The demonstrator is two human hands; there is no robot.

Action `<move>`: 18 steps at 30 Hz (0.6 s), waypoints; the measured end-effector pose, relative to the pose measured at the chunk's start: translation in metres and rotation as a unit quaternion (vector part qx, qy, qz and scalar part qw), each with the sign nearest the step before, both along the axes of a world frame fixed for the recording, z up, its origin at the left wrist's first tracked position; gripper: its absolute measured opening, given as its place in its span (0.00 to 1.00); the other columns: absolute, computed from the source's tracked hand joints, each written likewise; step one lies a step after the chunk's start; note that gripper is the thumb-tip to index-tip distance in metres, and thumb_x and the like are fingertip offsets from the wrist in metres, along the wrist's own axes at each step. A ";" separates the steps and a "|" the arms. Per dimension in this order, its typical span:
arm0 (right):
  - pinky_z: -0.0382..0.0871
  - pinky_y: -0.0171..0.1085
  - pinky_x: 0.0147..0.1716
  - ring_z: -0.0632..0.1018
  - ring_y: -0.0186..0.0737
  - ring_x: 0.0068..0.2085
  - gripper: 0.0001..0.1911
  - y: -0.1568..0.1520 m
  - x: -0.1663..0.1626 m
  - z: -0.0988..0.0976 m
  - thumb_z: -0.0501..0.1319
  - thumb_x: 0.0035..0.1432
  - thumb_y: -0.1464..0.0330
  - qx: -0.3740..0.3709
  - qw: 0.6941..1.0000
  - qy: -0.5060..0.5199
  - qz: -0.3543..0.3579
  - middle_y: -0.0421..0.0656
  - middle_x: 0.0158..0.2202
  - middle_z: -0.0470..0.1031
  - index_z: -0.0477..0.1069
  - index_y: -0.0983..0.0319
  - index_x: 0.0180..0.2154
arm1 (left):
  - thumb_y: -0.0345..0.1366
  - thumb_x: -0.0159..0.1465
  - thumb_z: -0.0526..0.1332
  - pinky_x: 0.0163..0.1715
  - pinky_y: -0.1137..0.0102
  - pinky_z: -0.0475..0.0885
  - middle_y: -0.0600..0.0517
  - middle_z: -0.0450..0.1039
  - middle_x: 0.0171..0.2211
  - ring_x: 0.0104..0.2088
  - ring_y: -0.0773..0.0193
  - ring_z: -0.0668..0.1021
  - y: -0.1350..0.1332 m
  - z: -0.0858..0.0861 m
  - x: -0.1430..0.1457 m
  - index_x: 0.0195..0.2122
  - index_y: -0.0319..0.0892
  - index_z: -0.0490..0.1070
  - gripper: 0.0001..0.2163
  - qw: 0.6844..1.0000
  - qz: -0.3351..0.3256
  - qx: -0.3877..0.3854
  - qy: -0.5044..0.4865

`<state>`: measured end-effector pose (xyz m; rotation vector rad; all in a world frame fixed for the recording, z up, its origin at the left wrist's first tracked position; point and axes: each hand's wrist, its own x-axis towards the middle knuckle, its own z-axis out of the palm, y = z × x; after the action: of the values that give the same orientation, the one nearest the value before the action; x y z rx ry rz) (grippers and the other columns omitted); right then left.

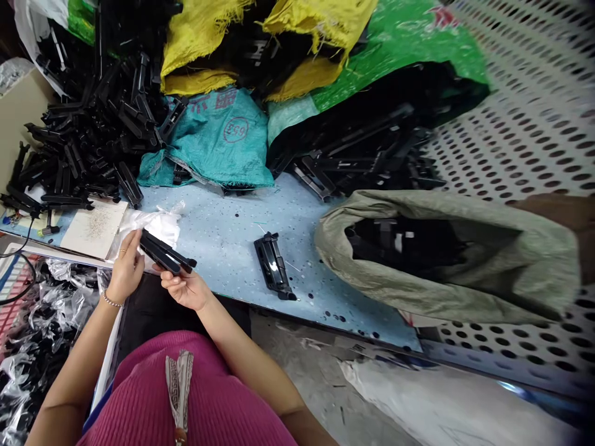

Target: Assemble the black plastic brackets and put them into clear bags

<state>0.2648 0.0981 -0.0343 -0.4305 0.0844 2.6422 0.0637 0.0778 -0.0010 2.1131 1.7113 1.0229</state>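
Observation:
A long black hinged plastic bracket (160,253) is held between my two hands above the table's near edge. My left hand (126,267) has its fingers closed on the bracket's left end. My right hand (185,288) grips its lower right end from below, the thumb against its side. Under and behind it lies a white plastic bag (158,223). A second black bracket (273,266) rests alone on the blue speckled table (223,241), to the right of my hands.
Black brackets are heaped (88,130) at the left back. Behind the table's middle lie a teal sack (218,136), a yellow sack (199,37) and a green sack (395,37). An open grey-green sack (465,297) holds black parts. Plastic-wrapped pieces (56,322) fill the lower left.

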 end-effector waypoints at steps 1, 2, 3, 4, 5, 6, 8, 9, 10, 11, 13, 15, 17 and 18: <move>0.63 0.23 0.17 0.66 0.28 0.24 0.10 0.002 -0.003 0.000 0.62 0.62 0.68 0.034 0.998 -0.060 -0.002 0.39 0.29 0.70 0.71 0.66 0.45 | 0.25 0.68 0.52 0.54 0.62 0.76 0.38 0.59 0.67 0.52 0.59 0.78 -0.004 0.001 0.007 0.72 0.47 0.49 0.32 0.999 -0.032 0.009 0.015; 0.63 0.25 0.18 0.66 0.29 0.24 0.07 0.004 -0.005 0.002 0.62 0.61 0.68 0.080 0.988 -0.135 -0.011 0.39 0.27 0.70 0.72 0.65 0.40 | 0.24 0.68 0.51 0.58 0.60 0.73 0.40 0.60 0.67 0.59 0.56 0.75 -0.009 0.002 0.016 0.72 0.48 0.48 0.32 0.997 -0.076 0.013 0.030; 0.65 0.27 0.20 0.67 0.30 0.24 0.05 0.004 -0.006 0.004 0.62 0.60 0.68 0.140 0.965 -0.219 -0.027 0.39 0.26 0.70 0.72 0.64 0.37 | 0.23 0.68 0.50 0.61 0.60 0.71 0.40 0.61 0.67 0.64 0.55 0.70 -0.014 0.003 0.024 0.73 0.48 0.47 0.33 0.991 -0.127 0.011 0.041; 0.67 0.29 0.23 0.69 0.32 0.26 0.04 0.002 -0.007 0.007 0.62 0.60 0.68 0.211 0.927 -0.305 -0.050 0.39 0.25 0.70 0.72 0.63 0.35 | 0.22 0.68 0.49 0.63 0.59 0.70 0.41 0.61 0.66 0.66 0.55 0.68 -0.020 0.006 0.031 0.73 0.47 0.46 0.33 0.984 -0.175 0.002 0.046; 0.69 0.32 0.27 0.71 0.34 0.28 0.03 -0.002 -0.007 0.013 0.62 0.59 0.68 0.287 0.876 -0.380 -0.070 0.39 0.26 0.71 0.73 0.62 0.34 | 0.23 0.68 0.50 0.63 0.59 0.70 0.40 0.62 0.66 0.66 0.55 0.68 -0.027 0.010 0.037 0.73 0.46 0.46 0.32 0.976 -0.211 -0.013 0.045; 0.71 0.34 0.31 0.74 0.37 0.32 0.03 -0.007 -0.005 0.019 0.62 0.59 0.68 0.361 0.823 -0.431 -0.078 0.40 0.27 0.73 0.75 0.61 0.35 | 0.24 0.69 0.51 0.62 0.60 0.71 0.40 0.64 0.65 0.65 0.56 0.70 -0.035 0.017 0.040 0.72 0.46 0.49 0.31 0.972 -0.232 -0.027 0.038; 0.73 0.39 0.39 0.77 0.42 0.38 0.08 -0.021 0.003 0.034 0.62 0.59 0.67 0.487 0.754 -0.439 -0.036 0.41 0.33 0.78 0.77 0.59 0.41 | 0.29 0.70 0.54 0.59 0.62 0.74 0.42 0.70 0.59 0.59 0.57 0.75 -0.053 0.037 0.035 0.69 0.46 0.57 0.26 0.971 -0.231 -0.056 0.017; 0.73 0.40 0.41 0.78 0.42 0.39 0.12 -0.027 0.011 0.041 0.61 0.60 0.67 0.528 0.744 -0.409 0.002 0.41 0.37 0.80 0.77 0.57 0.46 | 0.31 0.70 0.56 0.58 0.63 0.75 0.43 0.72 0.57 0.57 0.58 0.77 -0.064 0.049 0.025 0.67 0.48 0.62 0.24 0.971 -0.223 -0.082 0.012; 0.73 0.40 0.42 0.78 0.42 0.40 0.16 -0.031 0.021 0.048 0.61 0.61 0.66 0.555 0.739 -0.379 0.035 0.42 0.41 0.80 0.76 0.56 0.50 | 0.33 0.70 0.57 0.57 0.64 0.75 0.45 0.74 0.55 0.55 0.59 0.78 -0.075 0.060 0.010 0.64 0.50 0.66 0.21 0.971 -0.210 -0.115 0.012; 0.74 0.41 0.43 0.79 0.42 0.41 0.18 -0.032 0.035 0.053 0.60 0.63 0.65 0.571 0.732 -0.367 0.054 0.42 0.44 0.80 0.75 0.55 0.54 | 0.35 0.70 0.58 0.57 0.65 0.74 0.47 0.75 0.55 0.55 0.59 0.78 -0.087 0.069 -0.011 0.61 0.52 0.69 0.19 0.965 -0.199 -0.166 0.022; 0.73 0.43 0.47 0.79 0.43 0.46 0.21 -0.025 0.071 0.059 0.57 0.65 0.63 0.579 0.679 -0.450 0.031 0.45 0.51 0.79 0.71 0.55 0.59 | 0.39 0.68 0.60 0.55 0.66 0.74 0.51 0.77 0.54 0.55 0.57 0.78 -0.105 0.072 -0.067 0.54 0.54 0.76 0.14 0.942 -0.172 -0.283 0.060; 0.70 0.47 0.53 0.77 0.48 0.52 0.20 -0.008 0.112 0.058 0.54 0.67 0.63 0.553 0.545 -0.629 -0.017 0.50 0.53 0.77 0.71 0.59 0.58 | 0.43 0.64 0.62 0.52 0.66 0.76 0.51 0.81 0.48 0.49 0.54 0.81 -0.114 0.055 -0.131 0.46 0.51 0.80 0.12 0.912 -0.103 -0.386 0.096; 0.70 0.51 0.51 0.77 0.55 0.51 0.21 0.014 0.148 0.052 0.54 0.67 0.63 0.481 0.383 -0.789 0.010 0.57 0.52 0.75 0.72 0.64 0.57 | 0.40 0.58 0.66 0.43 0.64 0.78 0.50 0.82 0.35 0.39 0.52 0.83 -0.116 0.024 -0.187 0.34 0.44 0.81 0.08 0.861 0.009 -0.485 0.154; 0.70 0.52 0.49 0.77 0.58 0.51 0.22 0.024 0.160 0.048 0.55 0.67 0.63 0.451 0.321 -0.832 0.040 0.60 0.52 0.74 0.71 0.67 0.57 | 0.38 0.54 0.68 0.39 0.63 0.78 0.50 0.79 0.26 0.33 0.52 0.82 -0.115 0.008 -0.208 0.25 0.41 0.78 0.06 0.838 0.057 -0.512 0.179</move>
<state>0.4251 0.1216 0.0132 -2.1672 -1.8010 0.5848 -0.1442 -0.0375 0.0073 1.4925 1.9007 -0.3348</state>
